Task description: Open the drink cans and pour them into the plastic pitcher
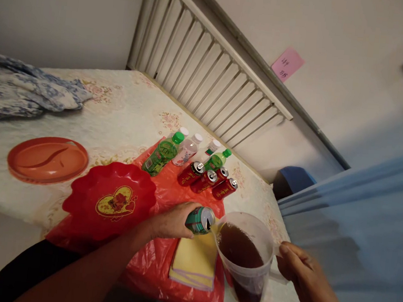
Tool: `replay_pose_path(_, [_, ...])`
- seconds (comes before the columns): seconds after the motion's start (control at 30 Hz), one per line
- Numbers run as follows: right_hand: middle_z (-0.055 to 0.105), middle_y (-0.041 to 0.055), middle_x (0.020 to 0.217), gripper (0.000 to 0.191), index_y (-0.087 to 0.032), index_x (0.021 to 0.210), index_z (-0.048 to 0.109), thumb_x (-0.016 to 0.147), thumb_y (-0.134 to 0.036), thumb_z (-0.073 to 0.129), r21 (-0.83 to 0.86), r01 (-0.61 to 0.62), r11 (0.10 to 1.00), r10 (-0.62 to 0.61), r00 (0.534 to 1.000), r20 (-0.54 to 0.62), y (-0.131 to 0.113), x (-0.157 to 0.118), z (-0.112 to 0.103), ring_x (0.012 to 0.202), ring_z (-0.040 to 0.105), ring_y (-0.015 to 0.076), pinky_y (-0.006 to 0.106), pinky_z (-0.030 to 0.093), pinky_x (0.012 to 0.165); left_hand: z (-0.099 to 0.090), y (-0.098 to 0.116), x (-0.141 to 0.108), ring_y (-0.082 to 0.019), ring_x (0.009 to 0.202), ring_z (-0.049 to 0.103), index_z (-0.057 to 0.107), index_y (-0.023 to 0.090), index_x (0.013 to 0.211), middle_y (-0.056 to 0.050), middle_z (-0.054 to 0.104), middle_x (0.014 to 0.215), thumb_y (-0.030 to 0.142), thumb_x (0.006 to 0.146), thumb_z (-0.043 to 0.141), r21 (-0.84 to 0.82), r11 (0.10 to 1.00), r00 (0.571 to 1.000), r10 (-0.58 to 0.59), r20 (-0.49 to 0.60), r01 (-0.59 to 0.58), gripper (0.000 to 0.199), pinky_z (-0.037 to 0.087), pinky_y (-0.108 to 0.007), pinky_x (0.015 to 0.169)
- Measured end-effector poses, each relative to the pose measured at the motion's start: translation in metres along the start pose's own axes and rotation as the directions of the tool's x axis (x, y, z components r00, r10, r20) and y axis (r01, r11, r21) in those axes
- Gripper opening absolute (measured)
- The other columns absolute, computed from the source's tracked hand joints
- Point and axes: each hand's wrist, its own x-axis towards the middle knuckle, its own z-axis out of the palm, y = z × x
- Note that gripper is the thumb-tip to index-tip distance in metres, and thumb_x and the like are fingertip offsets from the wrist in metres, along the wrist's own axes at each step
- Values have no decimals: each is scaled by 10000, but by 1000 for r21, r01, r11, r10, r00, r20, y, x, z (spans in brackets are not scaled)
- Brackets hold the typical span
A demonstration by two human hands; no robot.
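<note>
My left hand (176, 220) is wrapped round a green drink can (198, 220), its opened top turned toward a clear plastic jug (266, 273). The jug's spout comes right up to the can's opening; whether liquid flows between them I cannot tell. Dark brown liquid (240, 246) stands in the jug. On the right, the jug's handle is gripped by my right hand (296, 262). Beneath the can lies a folded yellow cloth (195, 261) on a red plastic bag (154, 261).
A red scalloped tray (85, 194) and an orange oval plate (47, 160) are at the left. Several red cans (203, 182) stand before several bottles (161, 156). Patterned fabric (28, 87) lies far left. A radiator (210, 70) lines the wall; a blue curtain (361, 211) hangs right.
</note>
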Motion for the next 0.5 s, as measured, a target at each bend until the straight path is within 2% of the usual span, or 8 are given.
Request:
replay_pose_path(0.27, [256,-68,527,528,-226,533,345,816,-612,570,-24,11,1000,-11,1000,3,2,2,0,509,192,99,266,172,482,0,0,0,-262,1084,587,552,223,1234,-56,623,1199,157,577,750,11,1000,1000,-3,5,3,689,465,-340,928])
replay_pose_path(0.5, [245,-73,532,566,-234,546,319,798,-688,545,-38,-3,999,4,1000,28,-1,2,1,514,178,96,266,160,490,1,0,1,-273,1101,581,547,208,1245,-64,614,1226,165,570,749,11,1000,1000,-21,11,21,707,458,-348,948])
